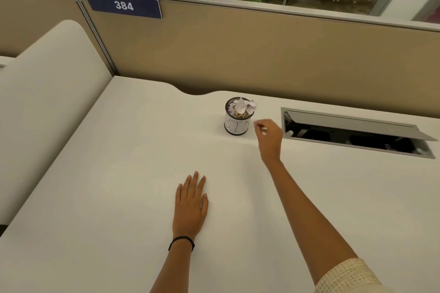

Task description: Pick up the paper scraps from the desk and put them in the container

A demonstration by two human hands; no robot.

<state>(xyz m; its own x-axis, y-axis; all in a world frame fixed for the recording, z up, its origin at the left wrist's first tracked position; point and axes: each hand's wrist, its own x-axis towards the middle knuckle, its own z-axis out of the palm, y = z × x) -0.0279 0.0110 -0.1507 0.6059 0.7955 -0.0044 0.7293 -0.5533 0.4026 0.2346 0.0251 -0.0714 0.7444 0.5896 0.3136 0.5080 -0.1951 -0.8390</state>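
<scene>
Far left, a cream rounded side panel (pixel 47 93) stands along the edge of the wide off-white table (pixel 100 197), and above it a dark blue number plate reading 384 (pixel 123 5) hangs on the tan partition wall (pixel 250 54). Moving in, the left hand (pixel 191 202) lies flat on the table, palm down, fingers (pixel 194 182) spread out and holding nothing, a thin black band (pixel 182 241) round the wrist. Next, the small round container with a white hand-lettered label (pixel 237 123) stands upright near the table's back edge, crumpled white paper scraps (pixel 242 106) heaped inside and poking over its rim. Just right of it hovers the right hand (pixel 269 137), fingers curled inward; there may be a tiny white bit pinched at the tips, too small to be sure. Farthest right, a grey cable hatch (pixel 357 133) sits open in the table.
</scene>
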